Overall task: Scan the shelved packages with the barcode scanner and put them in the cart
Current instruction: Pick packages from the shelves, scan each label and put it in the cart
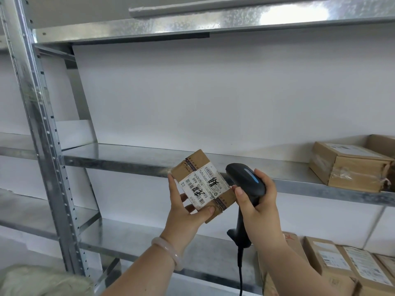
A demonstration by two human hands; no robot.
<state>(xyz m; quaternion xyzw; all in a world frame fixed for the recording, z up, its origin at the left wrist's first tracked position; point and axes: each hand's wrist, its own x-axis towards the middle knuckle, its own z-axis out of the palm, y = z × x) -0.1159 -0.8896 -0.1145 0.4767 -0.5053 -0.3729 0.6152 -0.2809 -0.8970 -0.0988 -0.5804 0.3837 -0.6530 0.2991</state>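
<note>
1. Head view, and it's the only one: the left hand [185, 212] has a small brown cardboard package [204, 184] pinched at its left end, thumb across the bottom edge and fingers curled round the back and top corner. The package is held up in the air, tilted, in front of the edge of the middle galvanised metal shelf [132, 155], not resting on it.
2. The white shipping label with barcodes [201, 185] faces the camera, with some thick black marker scrawl across it. Brown printed tape runs across the box at both ends of the label.
3. The right hand [259, 201] is wrapped tight round the black handheld barcode scanner [245, 180], thumb up near the head. The scanner head sits just beside the package's right edge, pretty much touching it, and has a blue strip on top. Its black cable [241, 272] hangs straight down from the handle.
4. There's a pale pink bangle [168, 254] on the left wrist.
5. Over on the right, a taped brown cardboard box [350, 167] sits on that same middle shelf, well apart from the hands.
6. More labelled brown boxes [342, 268] are lined up on the shelf below, lower right.
</note>
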